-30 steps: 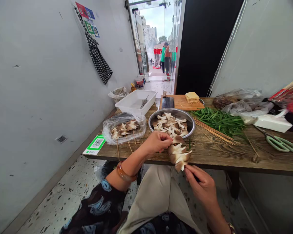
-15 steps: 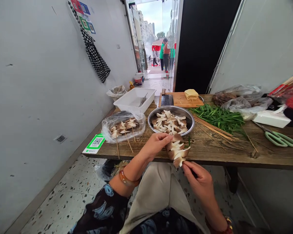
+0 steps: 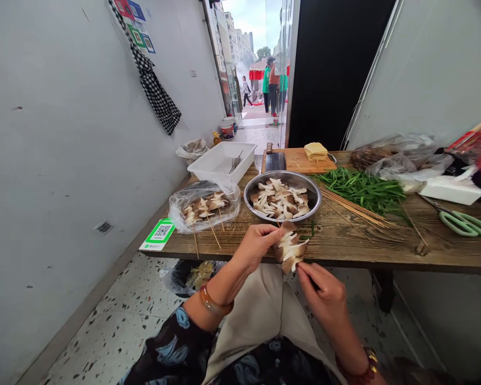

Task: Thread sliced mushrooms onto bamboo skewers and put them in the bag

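Several torn oyster mushroom pieces, brown-capped and white-stemmed, are bunched on a mushroom skewer [image 3: 291,248] at the table's front edge. My left hand [image 3: 256,243] pinches its upper end between thumb and fingers, where a thin stick tip shows above. At the lower end, the fingers of my right hand [image 3: 323,291] are closed; the stick within them is hidden. Just beyond stands a steel bowl [image 3: 246,200] of loose mushroom pieces [image 3: 280,198]. To the left, finished mushroom skewers [image 3: 204,206] lie in a clear plastic bag [image 3: 176,214], sticks poking toward me.
Bare bamboo skewers [image 3: 355,206] lie beside green chives [image 3: 364,187] on the right, with green-handled scissors [image 3: 467,223] farther over. Behind the bowl are a cleaver [image 3: 275,161], a cutting board [image 3: 299,160] with tofu sheets [image 3: 316,151], and a white tub [image 3: 208,166].
Both hands stay on the mushroom skewer, and the right hand has shifted slightly up and left. The view has moved a little. Outside, a walking person has moved left.
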`<state>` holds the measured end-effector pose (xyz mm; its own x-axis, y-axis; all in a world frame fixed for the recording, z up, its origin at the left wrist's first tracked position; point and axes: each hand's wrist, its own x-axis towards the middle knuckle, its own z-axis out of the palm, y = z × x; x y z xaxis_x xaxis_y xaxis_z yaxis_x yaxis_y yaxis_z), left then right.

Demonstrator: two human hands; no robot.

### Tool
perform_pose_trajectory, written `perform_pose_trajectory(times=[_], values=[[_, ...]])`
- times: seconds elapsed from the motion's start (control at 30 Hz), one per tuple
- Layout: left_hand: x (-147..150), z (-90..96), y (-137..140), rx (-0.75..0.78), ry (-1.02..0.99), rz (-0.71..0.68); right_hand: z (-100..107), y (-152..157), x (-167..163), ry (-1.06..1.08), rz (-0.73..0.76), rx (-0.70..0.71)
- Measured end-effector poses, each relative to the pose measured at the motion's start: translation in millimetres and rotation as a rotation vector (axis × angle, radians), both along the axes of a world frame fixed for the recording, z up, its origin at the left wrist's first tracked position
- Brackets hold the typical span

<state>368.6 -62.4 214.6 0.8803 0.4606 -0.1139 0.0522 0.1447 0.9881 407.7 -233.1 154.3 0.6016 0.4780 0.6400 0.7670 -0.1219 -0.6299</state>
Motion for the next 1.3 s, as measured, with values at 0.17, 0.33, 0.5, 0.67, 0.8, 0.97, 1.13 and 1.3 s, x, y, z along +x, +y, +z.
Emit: perform_pose_trajectory(times=[0.17,0.33,0.5,0.67,0.8,0.97,1.13,1.3], values=[[-2,-4.7,0,-0.007,0.006,-0.012,0,-2,-2,0.02,0.027,-0.005],[-4,-6.1,1,-0.044,0.012,-0.009,-1,0,-1,0.079,0.044,-0.018],[-8,0.1,16,-0.182,-0.046,0.041,5,4,1,0.258,0.138,-0.037],[-22,5.9,35,-0.23,-0.178,0.055,16,10,-3,0.344,0.222,-0.053],[-47,9.6,52,-0.22,-0.231,0.153,25,24,-8,0.334,0.227,-0.03],[-93,10.7,86,-0.172,-0.252,0.348,42,48,-12,0.437,0.245,-0.048],[-130,11.5,129,-0.07,-0.274,0.548,58,84,-16,0.743,0.352,-0.006],[-144,16.1,172,0.151,-0.243,0.756,68,133,-19,0.875,0.439,-0.011]])
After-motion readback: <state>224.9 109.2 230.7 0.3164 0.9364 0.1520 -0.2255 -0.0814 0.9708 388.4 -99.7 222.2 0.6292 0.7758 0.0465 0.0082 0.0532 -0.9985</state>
